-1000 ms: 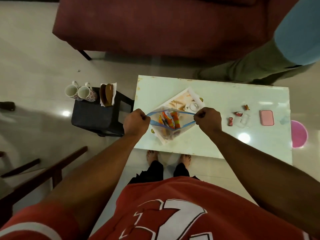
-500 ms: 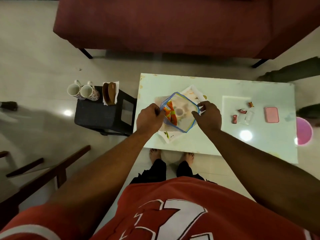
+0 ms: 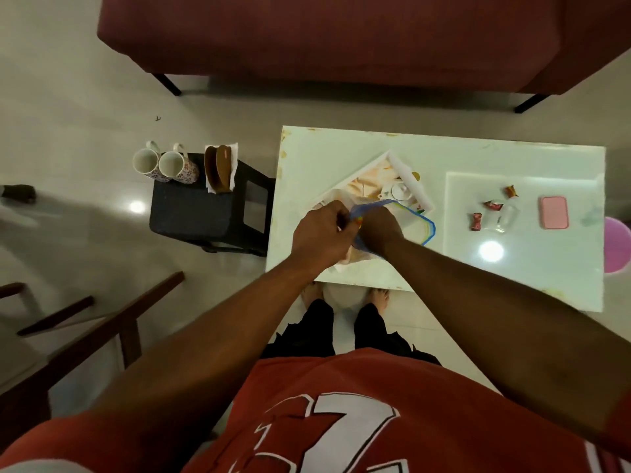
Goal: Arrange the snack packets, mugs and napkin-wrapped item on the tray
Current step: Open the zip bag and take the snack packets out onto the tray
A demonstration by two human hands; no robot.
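Note:
A clear zip bag [image 3: 415,224] with a blue rim lies over the white tray [image 3: 411,190], which has a printed picture and sits on the white table [image 3: 341,148]. My left hand [image 3: 321,235] and my right hand [image 3: 379,230] meet at the bag's left end, both pinching it; a bit of orange packet shows between them. Three small red snack packets [image 3: 476,221] lie on the table to the right. Two mugs [image 3: 160,163] and the napkin-wrapped item [image 3: 221,169] stand on a black stool [image 3: 201,213] to the left.
A pink flat case [image 3: 555,213] and a clear glass object [image 3: 505,218] lie near the snack packets. A pink round thing [image 3: 618,247] sits past the table's right edge. A maroon sofa [image 3: 341,39] stands behind the table, and a wooden chair frame [image 3: 102,329] is at my lower left.
My hands, which held the bag's mouth stretched wide apart, have come together at its left end. The bag has sunk onto the tray. The person at the right has left the view.

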